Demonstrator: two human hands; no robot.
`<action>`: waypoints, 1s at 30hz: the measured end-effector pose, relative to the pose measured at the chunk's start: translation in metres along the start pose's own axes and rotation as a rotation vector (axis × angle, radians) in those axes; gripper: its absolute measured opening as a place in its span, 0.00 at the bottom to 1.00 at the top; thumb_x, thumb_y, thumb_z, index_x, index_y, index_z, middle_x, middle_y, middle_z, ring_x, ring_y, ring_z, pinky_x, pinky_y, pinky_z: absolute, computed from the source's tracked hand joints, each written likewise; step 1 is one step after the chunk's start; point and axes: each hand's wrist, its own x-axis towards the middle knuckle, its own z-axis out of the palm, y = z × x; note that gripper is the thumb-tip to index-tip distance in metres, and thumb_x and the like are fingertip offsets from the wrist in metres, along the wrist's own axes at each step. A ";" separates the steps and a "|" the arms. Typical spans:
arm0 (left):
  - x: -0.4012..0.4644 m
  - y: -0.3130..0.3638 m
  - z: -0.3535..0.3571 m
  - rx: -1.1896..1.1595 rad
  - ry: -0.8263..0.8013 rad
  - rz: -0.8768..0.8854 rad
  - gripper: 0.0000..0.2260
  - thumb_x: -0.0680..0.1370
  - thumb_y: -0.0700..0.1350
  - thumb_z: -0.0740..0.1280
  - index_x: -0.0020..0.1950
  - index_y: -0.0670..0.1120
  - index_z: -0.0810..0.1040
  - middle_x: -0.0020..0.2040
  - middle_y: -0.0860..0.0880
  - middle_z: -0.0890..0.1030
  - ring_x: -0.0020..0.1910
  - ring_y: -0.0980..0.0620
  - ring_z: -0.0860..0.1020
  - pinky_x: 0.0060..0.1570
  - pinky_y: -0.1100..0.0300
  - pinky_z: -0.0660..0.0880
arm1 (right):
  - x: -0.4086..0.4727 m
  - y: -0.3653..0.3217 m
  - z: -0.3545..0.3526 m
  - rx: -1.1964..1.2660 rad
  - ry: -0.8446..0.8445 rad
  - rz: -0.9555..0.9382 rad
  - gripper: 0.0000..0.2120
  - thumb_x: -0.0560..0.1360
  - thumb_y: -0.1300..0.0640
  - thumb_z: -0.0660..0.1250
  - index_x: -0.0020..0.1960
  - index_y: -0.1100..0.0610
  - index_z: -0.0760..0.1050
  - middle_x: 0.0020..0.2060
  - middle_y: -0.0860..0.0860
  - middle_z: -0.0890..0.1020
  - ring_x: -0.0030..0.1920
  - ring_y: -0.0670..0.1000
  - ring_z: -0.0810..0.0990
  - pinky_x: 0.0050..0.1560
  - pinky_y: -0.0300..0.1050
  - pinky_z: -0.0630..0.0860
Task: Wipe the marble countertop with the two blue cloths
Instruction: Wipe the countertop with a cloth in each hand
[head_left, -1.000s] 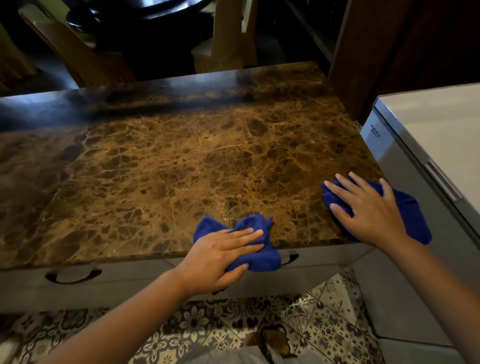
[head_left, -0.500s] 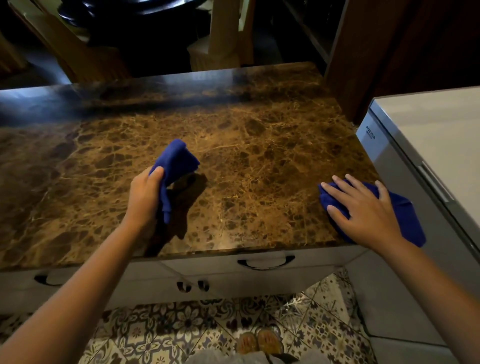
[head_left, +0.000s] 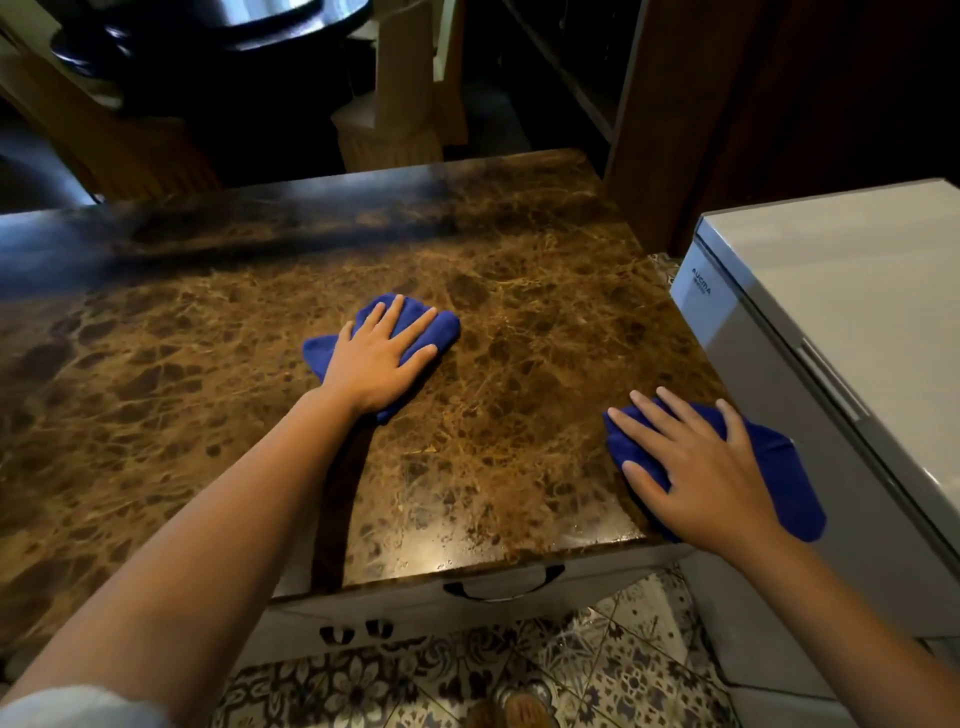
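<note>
The marble countertop (head_left: 218, 364), brown with gold veins, carries both blue cloths: one blue cloth (head_left: 441, 326) lies near the middle of the slab, the other blue cloth (head_left: 784, 467) sits at the near right corner, its edge hanging past the stone. The left hand (head_left: 376, 358) presses flat on the middle cloth with fingers spread; the right hand (head_left: 696, 467) lies palm-down, fingers splayed, on the corner cloth. Just beside that corner stands a white appliance (head_left: 852, 291). A drawer handle (head_left: 503, 590) shows below the front edge, above patterned floor tiles (head_left: 597, 670)
</note>
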 end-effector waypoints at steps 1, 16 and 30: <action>0.004 0.007 0.000 -0.003 -0.015 0.046 0.22 0.78 0.62 0.47 0.71 0.66 0.45 0.77 0.47 0.49 0.75 0.46 0.47 0.71 0.42 0.46 | 0.000 0.000 0.000 0.004 0.001 0.000 0.26 0.73 0.39 0.47 0.69 0.43 0.62 0.71 0.48 0.66 0.72 0.50 0.59 0.68 0.64 0.50; -0.107 0.107 0.025 -0.006 -0.062 0.601 0.23 0.78 0.60 0.50 0.73 0.61 0.52 0.77 0.53 0.52 0.75 0.51 0.46 0.70 0.49 0.42 | 0.000 0.001 0.002 -0.024 0.011 -0.017 0.27 0.72 0.40 0.46 0.70 0.43 0.61 0.71 0.49 0.66 0.72 0.51 0.59 0.68 0.64 0.50; -0.170 0.109 0.043 -0.109 -0.003 0.826 0.19 0.78 0.53 0.59 0.68 0.50 0.69 0.70 0.50 0.71 0.72 0.54 0.60 0.70 0.55 0.57 | -0.001 0.000 0.001 -0.018 0.026 -0.013 0.29 0.71 0.40 0.44 0.70 0.43 0.62 0.71 0.49 0.66 0.72 0.50 0.58 0.69 0.63 0.49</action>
